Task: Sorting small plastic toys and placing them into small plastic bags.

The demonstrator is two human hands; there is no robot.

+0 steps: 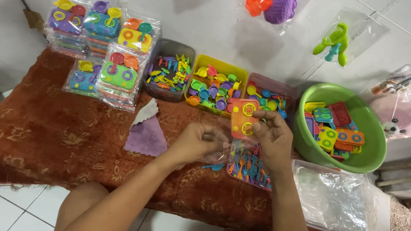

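One cam only, head-worn, so no shared field w/ a 2nd view. Looks steeply down and fwd from above the person's forearms, facing the white wall (211, 16). Close range: brown rug (46, 133) fills the mid frame, bare knees at the bottom edge, green basin (371, 154) at right, wall at the top.

The left hand (199, 143) hides what it pinches (something clear).

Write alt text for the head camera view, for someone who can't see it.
Two bare hands work over a rust-brown cloth: the right hand holds up an orange toy stove, the left hand pinches small pieces. Behind sit tubs of colourful toy parts, a green basin and bagged sets.
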